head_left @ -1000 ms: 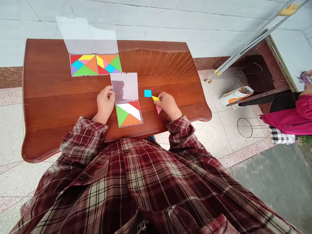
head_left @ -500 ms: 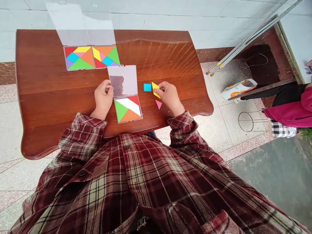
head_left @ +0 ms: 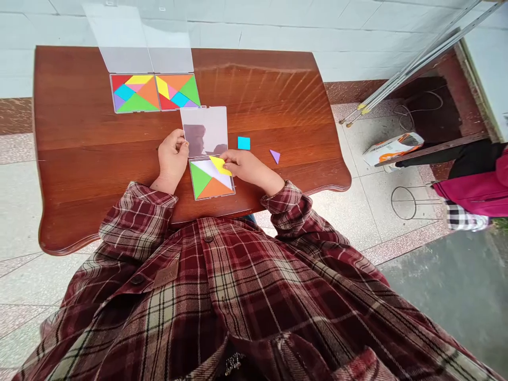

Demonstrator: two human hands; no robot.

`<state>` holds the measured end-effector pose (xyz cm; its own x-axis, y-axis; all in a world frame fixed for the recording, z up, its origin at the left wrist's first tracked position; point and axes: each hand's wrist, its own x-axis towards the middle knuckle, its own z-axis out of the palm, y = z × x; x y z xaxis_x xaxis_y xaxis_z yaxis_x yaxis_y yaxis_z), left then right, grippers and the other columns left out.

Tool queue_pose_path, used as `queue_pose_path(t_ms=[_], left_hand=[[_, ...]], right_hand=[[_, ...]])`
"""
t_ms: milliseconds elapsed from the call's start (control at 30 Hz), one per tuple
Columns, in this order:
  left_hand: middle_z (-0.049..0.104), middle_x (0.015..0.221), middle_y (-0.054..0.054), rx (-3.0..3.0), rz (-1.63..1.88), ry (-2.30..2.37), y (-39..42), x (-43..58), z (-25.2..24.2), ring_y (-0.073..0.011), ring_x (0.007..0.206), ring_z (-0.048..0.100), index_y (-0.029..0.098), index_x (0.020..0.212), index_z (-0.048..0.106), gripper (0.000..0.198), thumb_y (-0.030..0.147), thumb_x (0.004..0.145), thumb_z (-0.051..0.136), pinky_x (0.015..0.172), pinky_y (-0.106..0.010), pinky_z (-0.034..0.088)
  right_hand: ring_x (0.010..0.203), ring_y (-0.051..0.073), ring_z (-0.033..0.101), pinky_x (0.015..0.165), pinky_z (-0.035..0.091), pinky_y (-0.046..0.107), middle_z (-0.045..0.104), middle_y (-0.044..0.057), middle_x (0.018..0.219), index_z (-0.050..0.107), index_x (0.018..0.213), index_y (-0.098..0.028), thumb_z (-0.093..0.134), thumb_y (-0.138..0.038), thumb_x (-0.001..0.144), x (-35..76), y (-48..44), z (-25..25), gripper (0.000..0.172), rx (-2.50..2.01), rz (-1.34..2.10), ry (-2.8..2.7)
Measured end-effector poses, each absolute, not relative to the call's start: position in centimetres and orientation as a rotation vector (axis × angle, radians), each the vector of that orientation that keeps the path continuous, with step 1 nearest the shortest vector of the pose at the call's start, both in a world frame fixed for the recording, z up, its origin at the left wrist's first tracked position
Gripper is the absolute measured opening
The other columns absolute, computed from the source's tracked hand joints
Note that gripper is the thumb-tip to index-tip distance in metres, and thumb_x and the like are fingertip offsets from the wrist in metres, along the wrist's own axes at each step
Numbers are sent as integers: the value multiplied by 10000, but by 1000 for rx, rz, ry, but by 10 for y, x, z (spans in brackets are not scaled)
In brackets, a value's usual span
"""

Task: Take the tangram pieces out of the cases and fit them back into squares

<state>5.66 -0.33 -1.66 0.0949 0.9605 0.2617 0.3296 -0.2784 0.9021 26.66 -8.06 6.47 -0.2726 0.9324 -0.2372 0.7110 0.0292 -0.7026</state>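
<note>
Yellow parallelogram [head_left: 218,164] is gripped between the thumb and fingers of the right hand [head_left: 249,167], held tilted over the open square case [head_left: 203,166] near the worktop's [head_left: 79,159] front edge. Inside that case, a green triangle [head_left: 200,180] lies at the left and an orange triangle [head_left: 215,188] along the near side, with a white band showing beside them. The left hand [head_left: 172,157] has its fingers curled at the left edge of the raised clear lid [head_left: 206,123]; whether they grip it, I cannot tell. Right of the lid lies a blue square [head_left: 244,143], and farther right a purple triangle [head_left: 275,156]. Farther back on the left, two filled cases [head_left: 137,111] stand side by side, touching, their clear lids [head_left: 127,58] open toward the tiled wall [head_left: 270,29].
</note>
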Motion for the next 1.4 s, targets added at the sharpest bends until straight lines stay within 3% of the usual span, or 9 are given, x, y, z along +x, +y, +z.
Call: queue_pose_path(t_ms=[500, 700, 1000, 1400], left_hand=[[606, 743, 2, 1683, 1191, 1297, -7, 62, -12, -131, 731, 607, 211, 929, 623, 137, 230, 800, 581, 797, -301, 525], [615, 757, 4, 1726, 1205, 1280, -7, 61, -14, -111, 712, 597, 197, 927, 611, 137, 276, 830, 557, 789, -269, 515], [607, 739, 14, 1743, 1209, 1274, -7, 62, -14, -95, 642, 561, 198, 925, 597, 134, 276, 825, 555, 740, -254, 510], [602, 730, 17, 1741, 1225, 1266, -4, 61, -21, -93, 637, 564, 199, 925, 600, 122, 230, 817, 553, 739, -258, 515]], right_hand=[[728, 134, 553, 718, 393, 271, 659, 6, 805, 676, 966, -148, 549, -173, 791, 245, -42, 50, 218, -1729, 1049, -2194], [739, 132, 531, 685, 358, 262, 638, 16, 816, 650, 880, -141, 532, -143, 793, 241, -44, 56, 147, -1674, 900, -2247], [927, 226, 544, 719, 383, 313, 613, 133, 1057, 604, 1061, -129, 366, -156, 949, 221, -71, 55, 265, -1742, 276, -2588], [926, 224, 557, 705, 418, 314, 596, 146, 1096, 607, 1127, -125, 305, -143, 984, 214, -78, 46, 335, -1759, 197, -2686]])
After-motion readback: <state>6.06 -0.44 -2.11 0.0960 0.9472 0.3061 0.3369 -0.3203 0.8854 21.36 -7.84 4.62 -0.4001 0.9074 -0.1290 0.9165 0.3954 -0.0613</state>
